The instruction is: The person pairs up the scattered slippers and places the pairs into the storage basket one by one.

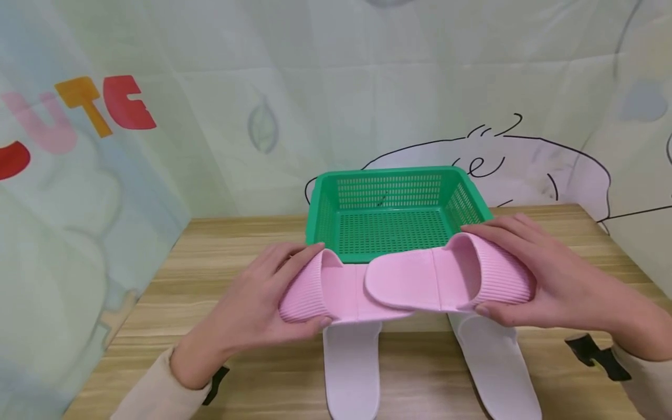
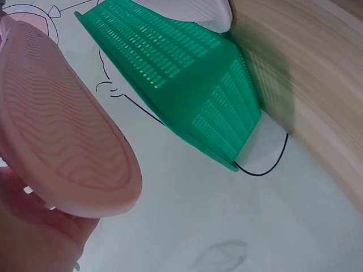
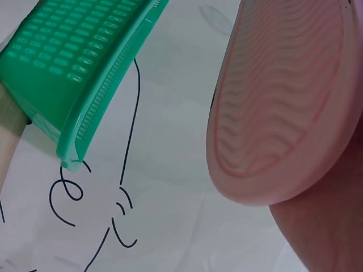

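My left hand (image 1: 252,303) grips one pink slipper (image 1: 338,291) round its ribbed strap, thumb below and fingers over the top. On the other side my right hand (image 1: 562,280) holds a second pink slipper (image 1: 404,277) by its strap in the same way. Both are raised above the table, and their heel ends overlap, the right one in front. The wavy sole of a pink slipper (image 2: 68,119) shows in the left wrist view, and such a pink sole (image 3: 278,113) fills the right side of the right wrist view.
A green perforated basket (image 1: 313,219) stands behind the slippers, with nothing visible inside. Nearer me, two whitish slippers (image 1: 352,367) lie apart on the wooden table (image 1: 226,251), their front ends hidden by the pink pair. A printed curtain (image 1: 220,128) hangs behind the table.
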